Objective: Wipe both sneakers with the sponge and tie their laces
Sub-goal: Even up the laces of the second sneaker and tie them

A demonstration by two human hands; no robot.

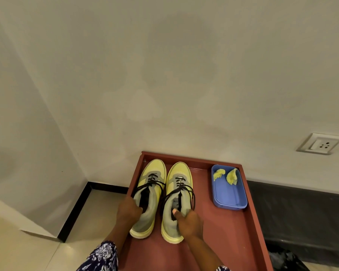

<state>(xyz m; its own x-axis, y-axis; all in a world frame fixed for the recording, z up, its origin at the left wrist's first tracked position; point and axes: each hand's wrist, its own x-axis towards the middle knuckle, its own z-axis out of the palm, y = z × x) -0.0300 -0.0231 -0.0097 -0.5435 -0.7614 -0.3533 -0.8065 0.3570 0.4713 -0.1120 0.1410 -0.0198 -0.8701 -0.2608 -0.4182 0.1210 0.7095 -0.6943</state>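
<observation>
**poster1:** Blue floral sleeves (101,257) sit closest to the lens, then both hands, each on a sneaker heel. Left hand (128,209) has its fingers curled down into the collar of the left sneaker (150,194). Right hand (189,222) pinches the heel collar of the right sneaker (177,200), thumb (176,213) inside and pressed against the lining, the other fingers hidden round the back.

**poster2:** So how far along is the person?

**poster1:** Barely started, by the look of it. Both shoes stand side by side, toes pointing far, on the left part of the red tray (231,231). Black laces (181,189) hang loose over both tongues, no bow on either. Can't tell if anything's been wiped.

**poster2:** Sponge?

**poster1:** Two yellow sponge pieces (232,177) lie at the far end of the blue tub (228,194), right of the shoes, well apart from both hands. Wiping and tying both look left to do.
</observation>
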